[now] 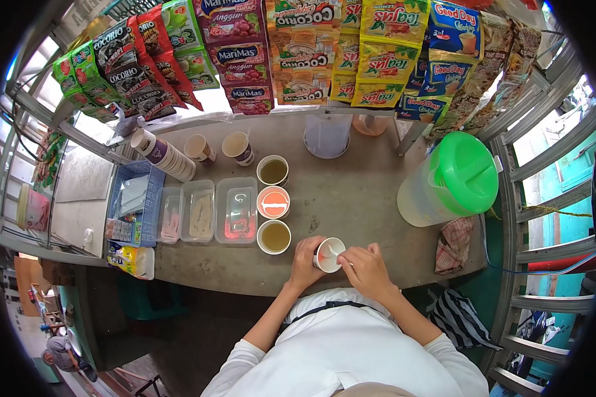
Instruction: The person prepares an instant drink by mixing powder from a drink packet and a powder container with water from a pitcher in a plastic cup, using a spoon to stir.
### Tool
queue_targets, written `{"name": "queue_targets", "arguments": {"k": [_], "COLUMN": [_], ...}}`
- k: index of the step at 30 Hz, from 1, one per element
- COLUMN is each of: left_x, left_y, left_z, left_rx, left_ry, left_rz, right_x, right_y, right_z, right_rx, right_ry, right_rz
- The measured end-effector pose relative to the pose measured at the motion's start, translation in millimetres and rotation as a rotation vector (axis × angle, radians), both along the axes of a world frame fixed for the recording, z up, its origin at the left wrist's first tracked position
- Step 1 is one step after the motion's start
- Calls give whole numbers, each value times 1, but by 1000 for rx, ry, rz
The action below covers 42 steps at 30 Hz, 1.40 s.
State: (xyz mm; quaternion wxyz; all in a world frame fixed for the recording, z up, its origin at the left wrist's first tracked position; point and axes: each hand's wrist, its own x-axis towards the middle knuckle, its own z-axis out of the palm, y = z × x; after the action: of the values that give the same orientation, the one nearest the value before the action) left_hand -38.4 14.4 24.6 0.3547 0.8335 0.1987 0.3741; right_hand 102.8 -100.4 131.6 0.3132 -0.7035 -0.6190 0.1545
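Observation:
My left hand [304, 266] is wrapped around the side of a white paper cup [323, 263] near the table's front edge. The fingers of my right hand [367, 270] pinch the handle of a small white spoon [335, 250], which dips into that cup. Some reddish colour shows inside it; the rest of its contents is hard to make out. To the left stand three paper cups in a column: the far cup [272, 171] and the near cup [274, 237] hold yellow-brown liquid, while the middle cup [273, 202] looks orange with a white streak.
Clear plastic tubs [236, 210] and a blue basket [139, 175] stand left, stacked paper cups [165, 157] behind them. At right are a green-lidded jug [444, 182] and a checked cloth [454, 246]. Drink sachets [298, 53] hang across the back. Another person [63, 352] is at far lower left.

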Motion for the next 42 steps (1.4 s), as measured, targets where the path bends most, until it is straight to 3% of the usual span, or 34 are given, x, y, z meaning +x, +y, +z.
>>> {"name": "queue_targets", "arguments": {"k": [8, 17, 20, 23, 26, 29, 32, 42], "left_x": [1, 2, 3, 2, 2, 2, 3, 2], "left_y": [1, 2, 1, 2, 2, 2, 2, 2], "left_z": [6, 5, 6, 4, 2, 4, 6, 6], "left_rx": [1, -16, -25, -29, -27, -24, -27, -37], "left_ry": [60, 53, 60, 56, 67, 61, 69, 55], "left_rz": [-11, -9, -8, -10, -14, -8, -15, -15], "right_x": [5, 2, 5, 4, 6, 7, 6, 7], "right_y": [-1, 3, 1, 2, 1, 2, 3, 5], "right_z": [1, 1, -6, -2, -6, -4, -7, -2], "right_rx": [-91, 22, -57, -2, -25, -52, 25, -24], "right_ry": [30, 23, 121, 6, 127, 27, 157, 79], "right_rz": [39, -5, 35, 1, 18, 22, -15, 48]}}
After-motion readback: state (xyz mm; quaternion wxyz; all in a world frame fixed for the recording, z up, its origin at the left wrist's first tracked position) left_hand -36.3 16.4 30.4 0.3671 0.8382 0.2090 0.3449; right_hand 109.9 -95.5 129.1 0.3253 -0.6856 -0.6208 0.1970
